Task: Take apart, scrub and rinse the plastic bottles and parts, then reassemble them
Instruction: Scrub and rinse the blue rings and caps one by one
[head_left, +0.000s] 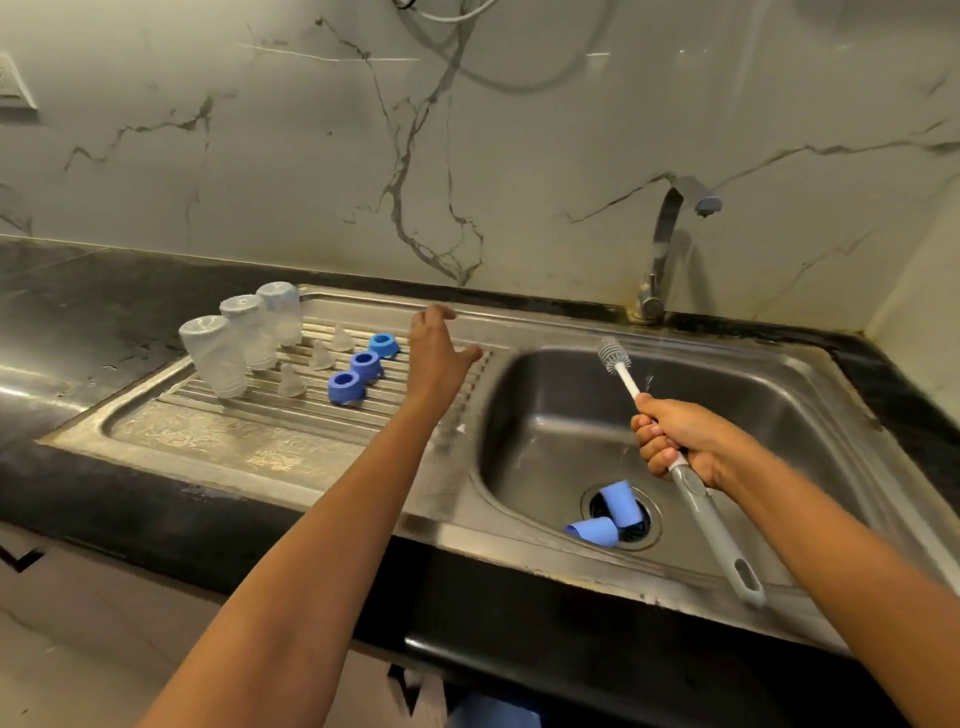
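Gripping the brush (701, 509) in our right hand (680, 441) over the sink (545, 415), we hold our left hand (436, 358) spread, empty, just right of the rings (363, 364). Bottles (249, 332) and teats (322, 356) stand at left; two caps (621, 501) by the drain (636, 530) probably want scrubbing next, needing that free hand.

Nothing readable is showing; the bottles (249, 332) and the brush (711, 519) are carrying no words, brands or numbers I can read.
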